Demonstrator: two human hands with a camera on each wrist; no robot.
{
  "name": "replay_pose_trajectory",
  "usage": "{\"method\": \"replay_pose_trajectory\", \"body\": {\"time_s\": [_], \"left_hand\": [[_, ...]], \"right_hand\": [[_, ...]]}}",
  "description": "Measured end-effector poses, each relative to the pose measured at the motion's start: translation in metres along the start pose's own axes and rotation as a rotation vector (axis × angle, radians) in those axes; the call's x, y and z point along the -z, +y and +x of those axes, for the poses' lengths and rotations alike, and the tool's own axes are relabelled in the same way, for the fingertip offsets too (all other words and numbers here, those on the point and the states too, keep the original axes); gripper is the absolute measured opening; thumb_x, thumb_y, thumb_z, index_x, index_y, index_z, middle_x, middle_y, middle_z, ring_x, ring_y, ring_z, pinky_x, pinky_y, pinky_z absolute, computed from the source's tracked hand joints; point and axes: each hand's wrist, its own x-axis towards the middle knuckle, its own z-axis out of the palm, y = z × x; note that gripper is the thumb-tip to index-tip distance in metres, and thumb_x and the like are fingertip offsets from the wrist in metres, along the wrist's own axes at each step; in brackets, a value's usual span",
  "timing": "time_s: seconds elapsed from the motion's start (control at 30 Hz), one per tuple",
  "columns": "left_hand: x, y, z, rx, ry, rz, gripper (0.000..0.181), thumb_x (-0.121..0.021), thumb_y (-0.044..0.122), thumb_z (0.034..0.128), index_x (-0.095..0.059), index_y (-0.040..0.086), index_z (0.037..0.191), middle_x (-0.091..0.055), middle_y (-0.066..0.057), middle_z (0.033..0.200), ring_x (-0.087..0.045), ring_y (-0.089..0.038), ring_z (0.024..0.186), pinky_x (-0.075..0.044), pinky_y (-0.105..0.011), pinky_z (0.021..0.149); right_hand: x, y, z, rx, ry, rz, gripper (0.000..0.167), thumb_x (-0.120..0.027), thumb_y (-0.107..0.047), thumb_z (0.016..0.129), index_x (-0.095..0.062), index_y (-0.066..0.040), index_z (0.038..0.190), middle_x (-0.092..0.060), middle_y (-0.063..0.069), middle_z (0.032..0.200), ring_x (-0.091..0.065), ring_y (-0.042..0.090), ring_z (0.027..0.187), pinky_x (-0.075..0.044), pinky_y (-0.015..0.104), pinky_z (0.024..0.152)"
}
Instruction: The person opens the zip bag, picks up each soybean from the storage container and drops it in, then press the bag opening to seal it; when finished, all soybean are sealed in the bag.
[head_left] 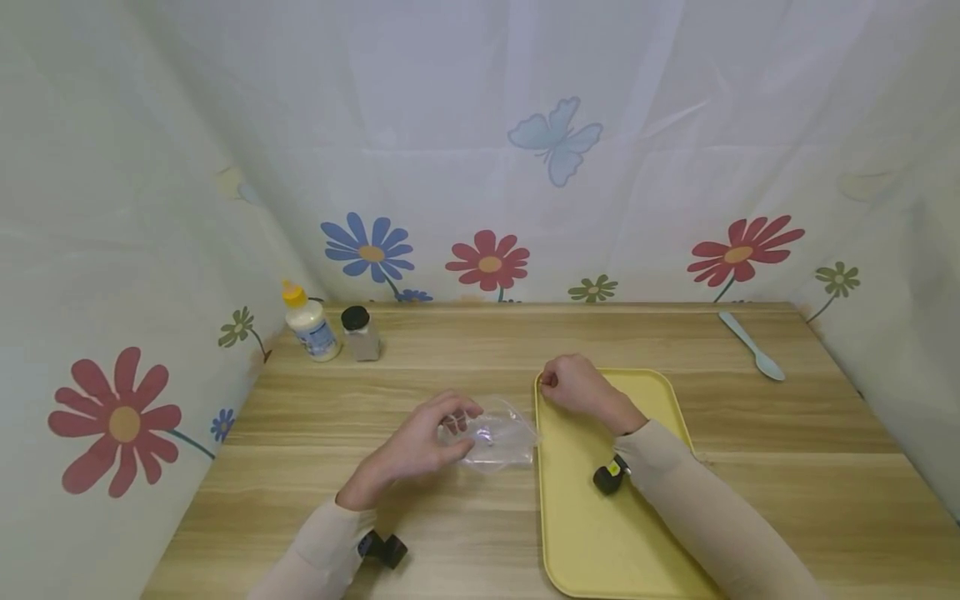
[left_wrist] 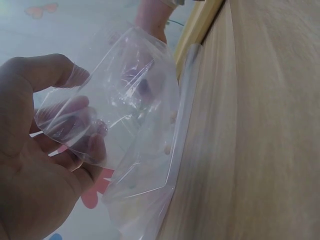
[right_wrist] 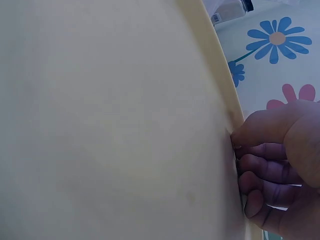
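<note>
A clear plastic bag (head_left: 501,437) lies on the table just left of the yellow tray (head_left: 592,533). My left hand (head_left: 423,437) is at the bag's left end, thumb and fingers loosely curved and apart. In the left wrist view, the film of the bag (left_wrist: 135,100) crosses the thumb tip and fingers. Small indistinct spots show through the plastic. At the tray's far left corner is my right hand (head_left: 577,383), its fingers curled. The right wrist view has the fingertips (right_wrist: 250,180) against the tray's raised edge; anything between them is hidden.
A yellow-capped white bottle (head_left: 311,329) and a black-lidded jar (head_left: 362,335) stand at the table's back left. A pale blue spoon (head_left: 752,347) lies at the back right. Behind the table hangs a flowered curtain (head_left: 450,167).
</note>
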Motion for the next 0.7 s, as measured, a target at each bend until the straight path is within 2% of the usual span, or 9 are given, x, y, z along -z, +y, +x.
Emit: {"method": "replay_pose_trajectory", "body": {"time_s": [0.5, 0.7], "left_hand": [[-0.0012, 0.0005, 0.0009, 0.006, -0.008, -0.022, 0.039, -0.073, 0.009, 0.0809, -0.062, 0.005, 0.118, -0.062, -0.01, 0.109, -0.058, -0.015, 0.091, -0.053, -0.03, 0.08], [-0.0017, -0.0009, 0.0007, 0.006, -0.002, -0.025, 0.039, -0.073, 0.01, 0.0807, -0.062, 0.006, 0.118, -0.063, -0.009, 0.109, -0.058, -0.014, 0.09, -0.052, -0.029, 0.08]], "right_hand": [[0.0029, -0.0006, -0.0017, 0.008, -0.008, -0.007, 0.007, -0.07, -0.015, 0.082, -0.071, -0.009, 0.079, -0.069, -0.001, 0.073, -0.061, 0.012, 0.069, -0.053, 0.03, 0.069], [0.0056, -0.0011, -0.0036, 0.012, 0.014, 0.01, 0.007, -0.07, -0.014, 0.082, -0.071, -0.009, 0.077, -0.068, -0.002, 0.071, -0.059, 0.01, 0.066, -0.052, 0.029, 0.066]]}}
